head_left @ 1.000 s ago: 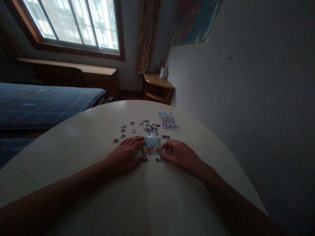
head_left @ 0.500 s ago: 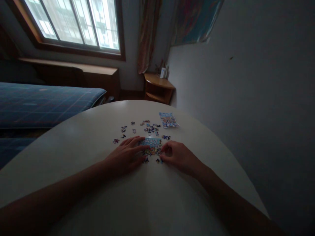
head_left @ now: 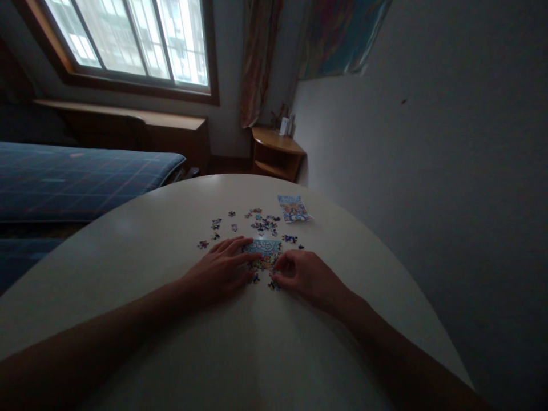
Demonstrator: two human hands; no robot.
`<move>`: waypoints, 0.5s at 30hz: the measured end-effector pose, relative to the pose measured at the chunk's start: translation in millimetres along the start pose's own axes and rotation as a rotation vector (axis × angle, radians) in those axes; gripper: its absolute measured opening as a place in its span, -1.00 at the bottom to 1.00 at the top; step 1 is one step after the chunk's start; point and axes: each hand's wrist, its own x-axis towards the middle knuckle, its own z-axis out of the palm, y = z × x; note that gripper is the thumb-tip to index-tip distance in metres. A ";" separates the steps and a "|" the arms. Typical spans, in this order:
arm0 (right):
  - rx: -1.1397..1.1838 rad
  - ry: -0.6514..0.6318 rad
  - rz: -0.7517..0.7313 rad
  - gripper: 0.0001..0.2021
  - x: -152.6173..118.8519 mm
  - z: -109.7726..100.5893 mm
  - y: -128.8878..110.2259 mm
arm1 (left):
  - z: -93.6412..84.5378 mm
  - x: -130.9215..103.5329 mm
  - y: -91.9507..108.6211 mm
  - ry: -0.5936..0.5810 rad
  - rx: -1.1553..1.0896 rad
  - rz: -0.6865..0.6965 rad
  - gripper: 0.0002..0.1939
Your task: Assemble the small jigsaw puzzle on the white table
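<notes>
A partly joined jigsaw puzzle (head_left: 266,246), light blue at the top and many-coloured below, lies on the white table. My left hand (head_left: 220,265) rests flat at its left side with fingers spread, some of them on the puzzle. At the lower right edge of the puzzle, my right hand (head_left: 306,277) is closed in a pinch on a puzzle piece, which the fingers mostly hide. Beside that thumb lie small loose pieces (head_left: 273,285). Another loose piece (head_left: 256,278) sits close to my left thumb.
Several loose puzzle pieces (head_left: 264,224) are scattered beyond the puzzle, with more pieces (head_left: 216,224) to the left. A printed picture sheet (head_left: 294,209) lies at the back right of the round table (head_left: 171,240). A bed (head_left: 85,180) stands left, and a wall rises on the right.
My right hand has shifted slightly left and toward me along the puzzle's lower right corner. The loose pieces by its thumb sit a little nearer. My left hand stays in place.
</notes>
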 end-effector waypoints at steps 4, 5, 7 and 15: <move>0.000 0.014 -0.020 -0.91 0.1 2.3 -1.2 | -0.7 0.2 0.9 0.002 -0.002 0.001 -0.61; -0.002 0.015 -0.030 -0.91 -0.1 2.6 -1.2 | -0.9 0.2 1.0 0.001 -0.001 -0.002 -0.60; -0.014 0.015 -0.048 -0.91 -0.6 3.1 -1.1 | -1.1 0.3 0.7 -0.002 0.002 -0.006 -0.60; -0.020 -0.003 -0.042 -0.90 -1.8 1.2 -1.5 | 0.1 0.3 -0.6 -0.005 0.006 0.002 -0.60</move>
